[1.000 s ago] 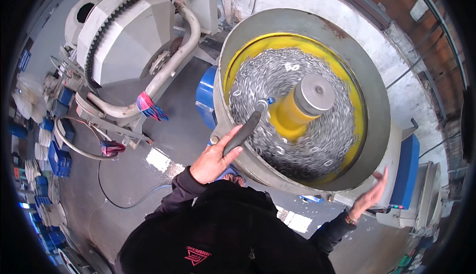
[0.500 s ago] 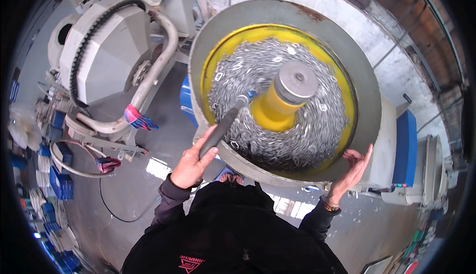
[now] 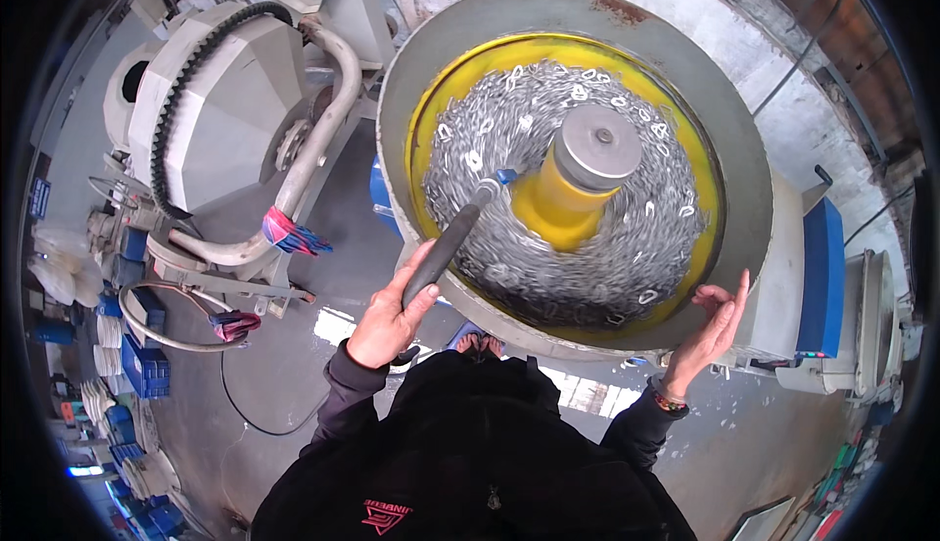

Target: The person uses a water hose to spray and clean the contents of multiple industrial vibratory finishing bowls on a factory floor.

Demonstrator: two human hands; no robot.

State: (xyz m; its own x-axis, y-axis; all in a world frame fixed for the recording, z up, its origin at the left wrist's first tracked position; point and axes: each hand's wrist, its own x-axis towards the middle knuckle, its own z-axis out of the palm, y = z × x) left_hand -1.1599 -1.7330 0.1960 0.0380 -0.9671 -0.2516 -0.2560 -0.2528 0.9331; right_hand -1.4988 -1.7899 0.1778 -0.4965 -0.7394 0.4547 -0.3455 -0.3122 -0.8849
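Note:
A large round grey tub [image 3: 723, 130] with a yellow lining stands before me, full of small silvery metal links [image 3: 490, 115] blurred by motion. Paler loop-shaped pieces lie on top of them. From the middle rises a yellow column [image 3: 568, 210] with a grey disc cap. My left hand [image 3: 384, 329] is closed round the black handle of a stick-like tool [image 3: 448, 249]; its metal collar and blue tip are over the links, left of the column. At the tub's near right rim, my right hand [image 3: 707, 337] is open, fingers raised, holding nothing.
A pale many-sided drum machine [image 3: 220, 120] with a dark toothed ring and a bent pipe [image 3: 323, 140] stands at the left. Blue crates [image 3: 145, 367] line the far left. A blue panel [image 3: 821, 277] is right of the tub. A dark cable [image 3: 259, 430] lies on the floor.
The whole view has shifted slightly, with the scene lying farther right. The links have moved round the column, and more pale loops show along the far side. Both hands keep their poses.

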